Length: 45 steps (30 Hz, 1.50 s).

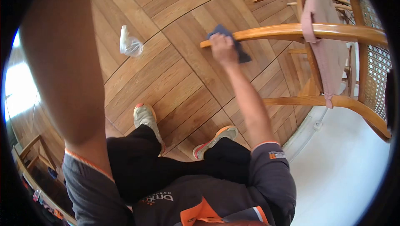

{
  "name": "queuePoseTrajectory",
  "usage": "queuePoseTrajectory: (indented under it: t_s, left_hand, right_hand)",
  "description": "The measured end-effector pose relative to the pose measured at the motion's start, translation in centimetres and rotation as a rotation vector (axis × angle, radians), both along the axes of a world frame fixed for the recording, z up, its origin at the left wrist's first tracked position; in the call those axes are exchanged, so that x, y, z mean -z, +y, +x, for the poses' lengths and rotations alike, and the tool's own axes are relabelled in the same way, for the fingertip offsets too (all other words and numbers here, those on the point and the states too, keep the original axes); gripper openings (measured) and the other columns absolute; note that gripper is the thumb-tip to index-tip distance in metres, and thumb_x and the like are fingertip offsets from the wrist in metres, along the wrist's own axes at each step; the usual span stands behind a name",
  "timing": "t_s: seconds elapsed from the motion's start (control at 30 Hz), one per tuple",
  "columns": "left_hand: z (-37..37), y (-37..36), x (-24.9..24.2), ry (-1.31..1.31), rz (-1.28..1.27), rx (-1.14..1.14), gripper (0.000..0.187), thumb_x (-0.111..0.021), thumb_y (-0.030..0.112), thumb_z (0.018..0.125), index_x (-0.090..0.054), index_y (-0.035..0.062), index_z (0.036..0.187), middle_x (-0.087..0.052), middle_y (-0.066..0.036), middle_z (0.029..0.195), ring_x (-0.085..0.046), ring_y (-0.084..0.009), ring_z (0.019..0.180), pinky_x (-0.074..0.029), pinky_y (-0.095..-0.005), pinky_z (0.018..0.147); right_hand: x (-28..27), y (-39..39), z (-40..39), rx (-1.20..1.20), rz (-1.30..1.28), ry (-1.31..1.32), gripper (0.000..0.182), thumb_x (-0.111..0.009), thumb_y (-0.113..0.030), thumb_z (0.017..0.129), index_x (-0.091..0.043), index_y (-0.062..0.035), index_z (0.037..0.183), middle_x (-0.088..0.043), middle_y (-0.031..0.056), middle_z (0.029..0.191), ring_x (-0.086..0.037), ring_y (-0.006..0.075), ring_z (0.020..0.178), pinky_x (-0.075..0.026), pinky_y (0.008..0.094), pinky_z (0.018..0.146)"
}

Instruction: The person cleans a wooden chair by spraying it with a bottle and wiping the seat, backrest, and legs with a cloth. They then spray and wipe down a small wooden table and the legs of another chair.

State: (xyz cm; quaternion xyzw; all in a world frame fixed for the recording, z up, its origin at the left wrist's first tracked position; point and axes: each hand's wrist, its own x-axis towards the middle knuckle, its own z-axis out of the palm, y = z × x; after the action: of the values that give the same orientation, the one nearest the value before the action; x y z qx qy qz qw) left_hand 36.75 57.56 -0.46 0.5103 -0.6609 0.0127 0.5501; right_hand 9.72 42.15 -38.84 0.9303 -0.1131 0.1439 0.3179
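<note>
My right hand is closed on a dark blue-grey cloth, which lies over a wooden bar of a chair, close to the bar's free end. Some of the cloth hangs below the bar. A pink cushion is fastened to the chair by pink straps. My left arm reaches up past the top edge of the view, so my left hand is out of sight. On the floor between the arms is a clear bottle with a white top.
Wood-patterned tiles cover the floor. More chair parts with woven cane stand at the right. A white surface lies at the lower right. Wooden furniture and a bright window show at the left. My shoes are on the floor below.
</note>
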Motion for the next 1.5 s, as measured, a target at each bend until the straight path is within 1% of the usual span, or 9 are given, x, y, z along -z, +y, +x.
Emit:
queuePoseTrajectory:
  t_s: [0.13,0.3,0.5,0.63,0.77,0.9,1.23,1.4,1.5]
  left_hand:
    - [-0.8,-0.3,-0.5,-0.019,-0.027,0.010,0.033,-0.052,0.025,0.095,-0.062,-0.0040,0.105,-0.063,-0.015,0.114,-0.058,-0.0229,0.105,-0.046,-0.0353,0.091]
    - [-1.5,-1.3,-1.2,-0.044,-0.046,0.029,0.030,-0.052,0.022,0.095,-0.063,-0.0042,0.103,-0.064,-0.014,0.113,-0.059,-0.0221,0.103,-0.046,-0.0348,0.090]
    - [-3.4,-4.3,-3.1,-0.109,-0.137,0.128,0.027,-0.052,0.019,0.095,-0.063,-0.0045,0.100,-0.064,-0.013,0.112,-0.060,-0.0212,0.100,-0.047,-0.0343,0.089]
    - [-4.5,-7.1,-3.0,-0.259,-0.234,0.222,0.025,-0.052,0.017,0.096,-0.064,-0.0047,0.098,-0.064,-0.012,0.111,-0.060,-0.0206,0.098,-0.048,-0.0339,0.087]
    - [-6.9,-9.2,0.6,-0.027,0.006,0.225,0.025,-0.049,0.014,0.099,-0.063,-0.0060,0.105,-0.065,-0.011,0.112,-0.057,-0.0162,0.103,-0.041,-0.0317,0.091]
    - [-10.2,-11.4,2.7,0.140,0.048,0.301,0.040,-0.052,0.012,0.098,-0.048,-0.0072,0.133,-0.064,-0.012,0.111,-0.056,-0.0151,0.102,-0.041,-0.0300,0.089]
    - [-11.1,-12.1,4.4,0.229,0.195,0.279,0.055,-0.050,0.010,0.099,-0.030,-0.0055,0.147,-0.061,-0.012,0.113,-0.054,-0.0119,0.089,-0.041,-0.0274,0.085]
    - [-11.5,-11.9,4.8,0.343,0.217,0.287,0.054,-0.048,0.013,0.100,-0.029,-0.0046,0.148,-0.059,-0.016,0.112,-0.053,-0.0116,0.085,-0.041,-0.0272,0.083]
    - [-12.3,-11.7,5.4,0.375,0.284,0.310,0.053,-0.048,0.015,0.101,-0.029,-0.0035,0.148,-0.058,-0.015,0.114,-0.052,-0.0120,0.085,-0.042,-0.0276,0.084]
  right_hand:
    - [1.8,-0.1,-0.2,-0.069,-0.106,-0.029,0.023,-0.047,-0.026,0.094,-0.059,-0.0150,0.110,-0.058,-0.0033,0.094,-0.054,0.0106,0.086,-0.033,0.0305,0.089]
    - [-9.7,-4.4,-4.8,-0.094,-0.326,-0.105,0.023,-0.049,-0.030,0.096,-0.062,-0.0186,0.111,-0.059,-0.0068,0.092,-0.057,0.0095,0.086,-0.035,0.0310,0.085]
    - [-23.6,-2.8,-8.5,-0.276,0.086,-0.413,0.029,-0.065,-0.012,0.082,-0.064,-0.0117,0.112,-0.060,0.0013,0.099,-0.056,0.0212,0.088,-0.039,0.0376,0.077]
    - [-27.9,2.2,-16.5,-0.017,0.324,-0.625,0.031,-0.065,-0.005,0.082,-0.059,-0.0042,0.112,-0.059,0.0085,0.098,-0.056,0.0238,0.088,-0.041,0.0386,0.078]
    - [-32.1,4.1,-25.3,0.407,0.188,-1.612,0.031,-0.053,-0.019,0.100,-0.051,0.0033,0.121,-0.061,0.0157,0.108,-0.059,0.0248,0.100,-0.045,0.0370,0.094]
    - [-40.1,5.8,-32.6,-0.562,0.581,-2.090,0.039,-0.054,-0.029,0.100,-0.051,0.0000,0.126,-0.059,0.0126,0.113,-0.058,0.0220,0.102,-0.045,0.0327,0.094]
    - [-24.0,8.9,-38.3,-0.180,1.875,-2.418,0.065,-0.049,-0.055,0.096,-0.046,-0.0062,0.139,-0.053,0.0110,0.133,-0.053,0.0260,0.120,-0.041,0.0414,0.106]
    - [-25.5,5.8,-37.5,-0.642,1.290,-2.306,0.081,-0.041,-0.071,0.092,-0.043,-0.0088,0.144,-0.049,0.0111,0.142,-0.049,0.0271,0.128,-0.036,0.0452,0.111]
    - [-15.5,-1.0,-38.5,0.110,0.844,-1.820,0.089,-0.057,-0.067,0.086,-0.037,-0.0033,0.146,-0.047,0.0148,0.144,-0.047,0.0304,0.131,-0.035,0.0431,0.111]
